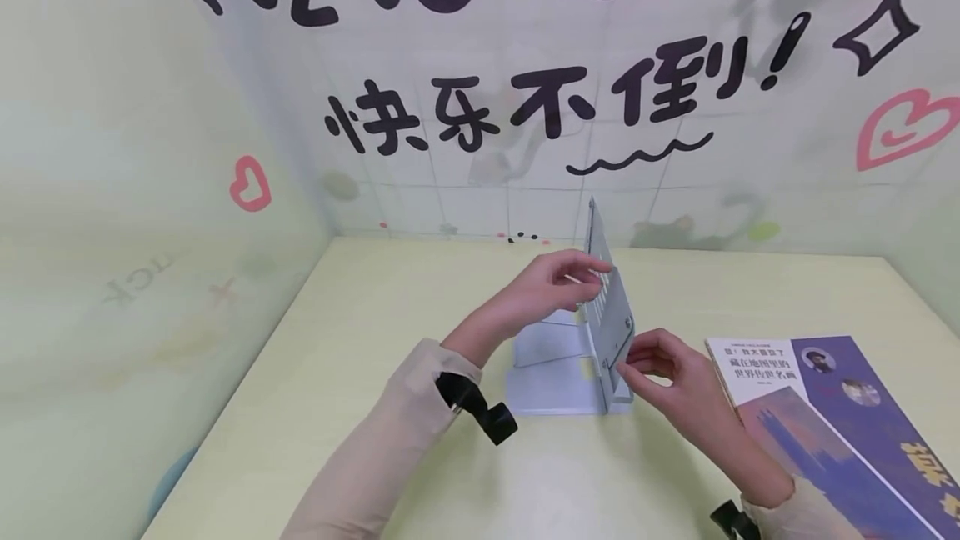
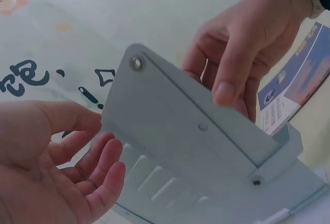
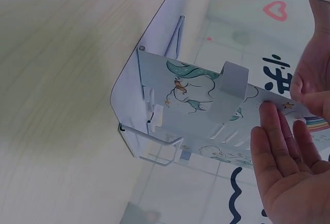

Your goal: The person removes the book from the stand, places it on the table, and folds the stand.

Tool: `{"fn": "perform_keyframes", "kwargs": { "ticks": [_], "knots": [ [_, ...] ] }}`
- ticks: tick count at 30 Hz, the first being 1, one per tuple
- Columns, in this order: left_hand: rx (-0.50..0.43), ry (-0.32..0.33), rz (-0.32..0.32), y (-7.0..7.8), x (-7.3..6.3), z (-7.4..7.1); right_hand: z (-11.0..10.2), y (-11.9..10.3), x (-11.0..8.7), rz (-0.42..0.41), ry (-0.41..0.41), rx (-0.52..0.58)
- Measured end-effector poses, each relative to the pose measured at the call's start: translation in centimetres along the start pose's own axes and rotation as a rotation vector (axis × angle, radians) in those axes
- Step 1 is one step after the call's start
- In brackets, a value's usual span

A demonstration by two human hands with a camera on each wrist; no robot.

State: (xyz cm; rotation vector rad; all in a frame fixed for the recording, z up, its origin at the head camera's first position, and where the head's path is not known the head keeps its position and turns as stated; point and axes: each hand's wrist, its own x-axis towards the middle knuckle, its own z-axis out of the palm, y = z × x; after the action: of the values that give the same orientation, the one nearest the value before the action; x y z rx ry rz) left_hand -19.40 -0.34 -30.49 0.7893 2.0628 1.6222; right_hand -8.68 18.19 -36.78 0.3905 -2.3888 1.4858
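Observation:
A pale grey-blue metal book stand (image 1: 613, 307) stands on the table, its panel raised almost edge-on to the head view. My left hand (image 1: 551, 282) is at the panel's upper part with loosely bent fingers; in the left wrist view, a fingertip meets the panel's edge. At the lower near edge, my right hand (image 1: 678, 377) pinches the panel, its thumb lying on the plain riveted face (image 2: 165, 110). Behind that panel go the right fingers, which the right wrist view has on the printed cartoon face (image 3: 198, 87). A wire bracket (image 3: 157, 144) sticks out from the stand.
Books with purple and white covers (image 1: 847, 407) lie on the right of the pale table (image 1: 300, 390). A printed backdrop (image 1: 465, 182) with writing rises behind the table's far edge.

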Motion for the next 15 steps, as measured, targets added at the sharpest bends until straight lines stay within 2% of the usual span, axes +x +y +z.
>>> {"fn": "perform_keyframes", "kwargs": {
  "ticks": [5,11,15],
  "knots": [
    [-0.064,0.072,-0.036,0.7,0.0,0.3,0.8,-0.1,0.3,-0.020,-0.020,0.037],
    [-0.093,0.193,-0.095,0.7,-1.0,-0.6,1.9,-0.3,0.6,-0.010,-0.067,0.016],
    [-0.098,0.239,-0.129,0.5,-1.8,-1.2,2.5,-0.1,0.8,-0.018,-0.089,0.012]
  ]
}}
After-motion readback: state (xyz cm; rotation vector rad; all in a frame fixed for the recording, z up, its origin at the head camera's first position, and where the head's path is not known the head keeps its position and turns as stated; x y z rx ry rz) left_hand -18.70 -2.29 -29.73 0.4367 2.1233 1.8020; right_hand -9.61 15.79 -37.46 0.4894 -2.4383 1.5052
